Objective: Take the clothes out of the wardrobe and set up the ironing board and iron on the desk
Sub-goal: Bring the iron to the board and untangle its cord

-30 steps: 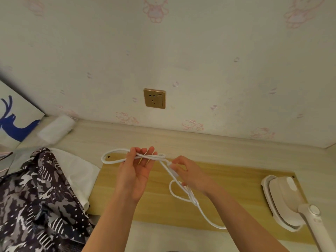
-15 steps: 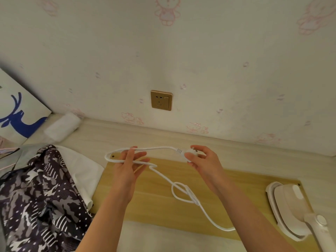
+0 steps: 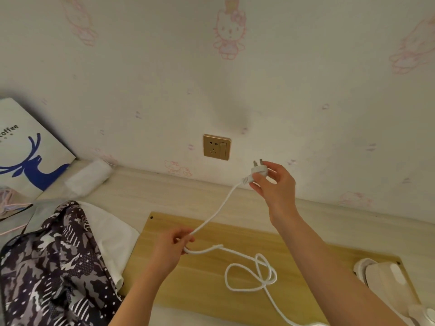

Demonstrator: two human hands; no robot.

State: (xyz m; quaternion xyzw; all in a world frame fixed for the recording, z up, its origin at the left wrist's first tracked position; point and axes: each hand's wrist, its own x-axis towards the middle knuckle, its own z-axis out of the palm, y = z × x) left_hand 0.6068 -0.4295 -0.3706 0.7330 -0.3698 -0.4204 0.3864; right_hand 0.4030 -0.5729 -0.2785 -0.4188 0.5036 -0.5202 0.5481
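My right hand [image 3: 276,185] holds the white plug [image 3: 258,170] up near the wall, its prongs pointing up, just right of and below the gold wall socket [image 3: 216,147]. The white cord [image 3: 253,269] runs down from the plug to my left hand [image 3: 170,247], which pinches it above the wooden ironing board [image 3: 195,288]. Past that hand the cord lies in a loose loop on the board. The white iron [image 3: 390,278] rests at the board's right end. Patterned dark clothes [image 3: 49,274] are piled at the left on the desk [image 3: 141,191].
A white paper bag with a blue deer [image 3: 28,158] leans on the wall at far left. A white roll in clear wrap [image 3: 88,176] lies beside it. A white cloth [image 3: 110,236] lies under the clothes by the board's left edge.
My right hand has lifted the plug up and right toward the wall, and the cord has straightened. My left hand has dropped lower over the board, still on the cord.
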